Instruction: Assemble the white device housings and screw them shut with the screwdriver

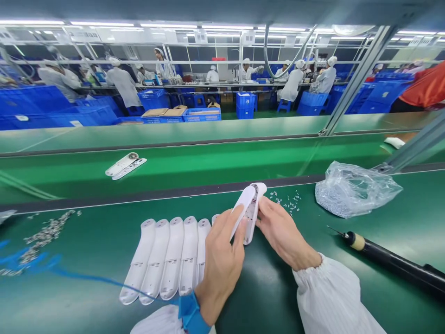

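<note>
My left hand (224, 253) is closed on a long white plastic shell half (244, 199), tilted with its rounded end up. Against it, my right hand (283, 232) grips the matching shell half (251, 220) by its right edge; its hollow inside shows small parts. The two halves sit close together at an angle, partly open between them. Left of my hands, several similar white housings (176, 255) lie side by side on the green bench; my left hand covers part of the row. Tiny white pieces (290, 203) are scattered just beyond my right hand.
An electric screwdriver (389, 260) lies at right, below a clear bag of small pieces (351, 192). Small metallic parts (48, 234) are heaped at left. A blue cord (93, 278) runs to my wrist strap (190, 311). Two shell pieces (125, 165) lie on the green belt (208, 162).
</note>
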The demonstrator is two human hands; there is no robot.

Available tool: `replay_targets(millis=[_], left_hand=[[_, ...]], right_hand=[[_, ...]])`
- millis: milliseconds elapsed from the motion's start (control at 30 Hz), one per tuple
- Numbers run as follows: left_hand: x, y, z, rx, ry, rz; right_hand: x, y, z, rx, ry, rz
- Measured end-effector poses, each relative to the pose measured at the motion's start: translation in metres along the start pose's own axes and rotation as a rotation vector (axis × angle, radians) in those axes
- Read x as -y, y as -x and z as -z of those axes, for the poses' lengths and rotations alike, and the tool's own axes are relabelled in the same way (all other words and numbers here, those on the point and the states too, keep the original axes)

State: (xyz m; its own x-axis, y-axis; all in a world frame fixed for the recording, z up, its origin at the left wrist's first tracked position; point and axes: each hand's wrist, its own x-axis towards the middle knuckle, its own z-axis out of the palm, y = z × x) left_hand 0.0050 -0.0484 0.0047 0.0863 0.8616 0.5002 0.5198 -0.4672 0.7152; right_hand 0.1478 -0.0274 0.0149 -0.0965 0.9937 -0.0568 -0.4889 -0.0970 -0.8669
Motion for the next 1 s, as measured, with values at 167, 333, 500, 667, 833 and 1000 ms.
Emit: replay_targets(millis=[167,333,500,667,833,1000], left_hand=[[-0.004,-0.005,0.009,0.213,0.194,0.164],[-0.004,-0.011,0.02,0.361,0.427,0.328],[-0.001,-0.011,0.02,0.384,0.586,0.416],[0.001,-0.012,0.02,0.384,0.661,0.432],[-0.002,-0.012,0.018,0.347,0.712,0.433],[-0.004,-0.011,0.015,0.306,0.736,0.442]], right_hand=[[-0.001,0.001,0.009,0.05,0.155,0.059],[-0.002,-0.001,0.015,0.091,0.158,0.049],[0.005,-0.001,0.016,0.111,0.142,0.047],[0.006,-0.001,0.016,0.097,0.162,0.055],[0.007,0.0,0.015,0.078,0.15,0.092],[0.007,0.0,0.015,0.071,0.152,0.108]])
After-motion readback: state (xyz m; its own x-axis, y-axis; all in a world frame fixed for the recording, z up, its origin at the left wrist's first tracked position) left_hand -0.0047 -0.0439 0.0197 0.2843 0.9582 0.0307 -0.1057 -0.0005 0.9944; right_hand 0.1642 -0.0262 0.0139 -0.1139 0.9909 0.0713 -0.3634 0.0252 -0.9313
